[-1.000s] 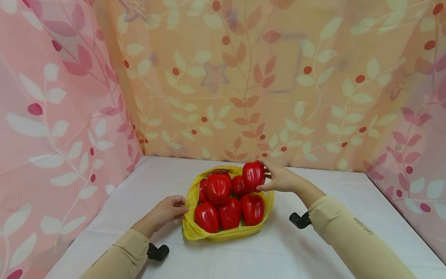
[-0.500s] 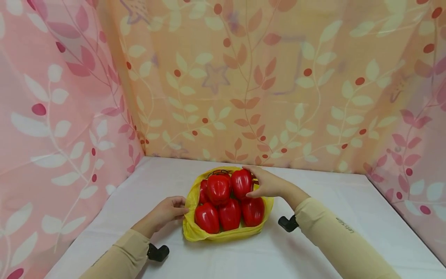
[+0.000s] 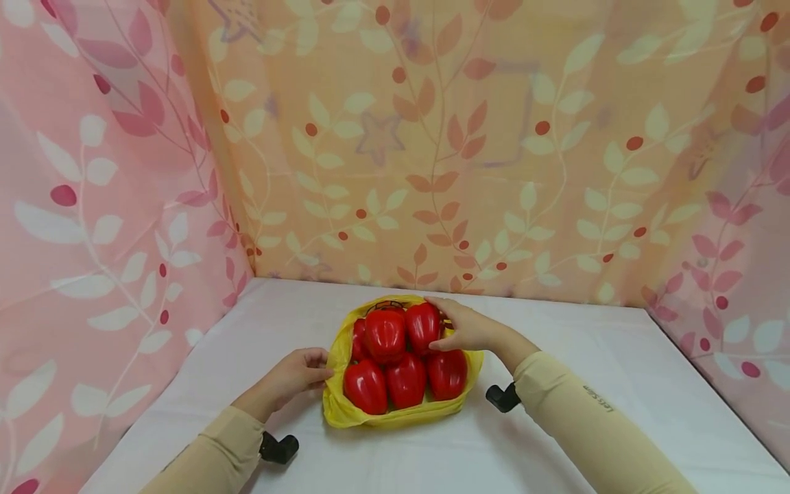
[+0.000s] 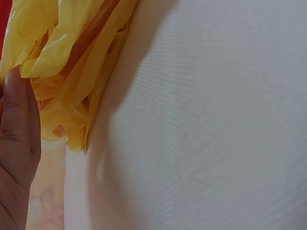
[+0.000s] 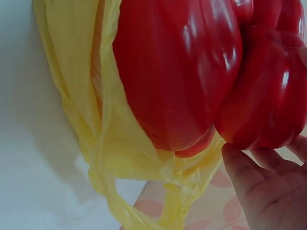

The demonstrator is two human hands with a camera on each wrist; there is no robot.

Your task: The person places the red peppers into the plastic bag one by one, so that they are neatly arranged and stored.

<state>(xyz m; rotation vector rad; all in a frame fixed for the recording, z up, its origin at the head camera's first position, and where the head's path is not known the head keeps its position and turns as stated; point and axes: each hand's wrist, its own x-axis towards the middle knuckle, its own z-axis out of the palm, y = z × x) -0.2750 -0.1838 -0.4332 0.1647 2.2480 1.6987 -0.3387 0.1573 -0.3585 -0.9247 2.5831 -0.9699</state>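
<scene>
Six glossy red bell peppers fill a crumpled yellow plastic bag (image 3: 345,412) that lies open at the lower centre of the head view, on a white cloth-covered bench (image 3: 555,439). The right hand (image 3: 465,327) reaches in from the right and curls its fingers and thumb round the red bell pepper at the back right of the pile (image 3: 423,325), which rests against the other peppers, such as the front left pepper (image 3: 367,385). In the right wrist view that gripped pepper fills the upper right, pressed against a neighbouring pepper (image 5: 177,72) at the centre, with the bag's knotted handle loop hanging at the lower centre. The left hand (image 3: 298,372) lies on the bench at the bag's left edge, its fingers curled onto the yellow plastic; the left wrist view shows a finger (image 4: 17,124) against the bag's folds at the left of the frame. Both arms wear beige sleeves (image 3: 592,432). Pink and orange leaf-patterned curtains (image 3: 432,137) close off the upper half of the head view.
</scene>
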